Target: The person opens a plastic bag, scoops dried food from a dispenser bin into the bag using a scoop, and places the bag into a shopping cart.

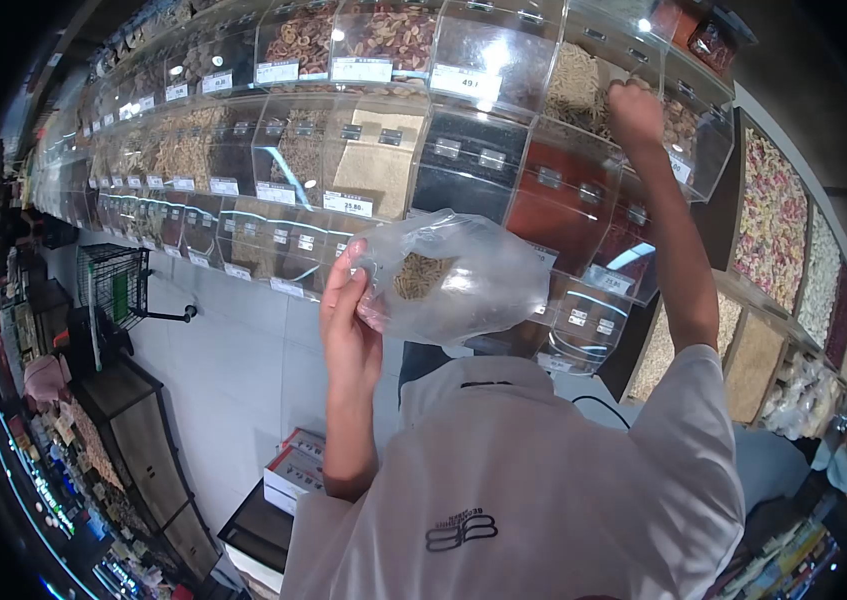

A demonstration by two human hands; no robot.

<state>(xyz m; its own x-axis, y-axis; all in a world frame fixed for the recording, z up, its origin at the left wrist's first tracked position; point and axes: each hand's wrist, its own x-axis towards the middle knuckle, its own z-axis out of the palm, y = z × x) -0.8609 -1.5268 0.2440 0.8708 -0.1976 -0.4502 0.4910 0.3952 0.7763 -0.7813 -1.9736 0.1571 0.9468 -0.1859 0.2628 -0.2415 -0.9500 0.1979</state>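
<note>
My left hand (348, 308) grips a clear plastic bag (488, 285) by its left side, fingers closed on the film. Inside the bag lies a small heap of brownish dried pieces (421, 276). At the upper right, my right arm stretches out to a clear bin of pale, stick-like dried goods (573, 85). My right hand (635, 112) is at the right side of this bin, with its fingers curled into a fist. Whatever the fist may hold is hidden.
Rows of clear lidded bins with price labels (348, 204) fill the view ahead. Open trays of dried petals (771, 205) and grains (755, 362) stand at the right. To the left are a shopping cart (113, 285), wooden cabinets (133, 430) and a box (293, 470).
</note>
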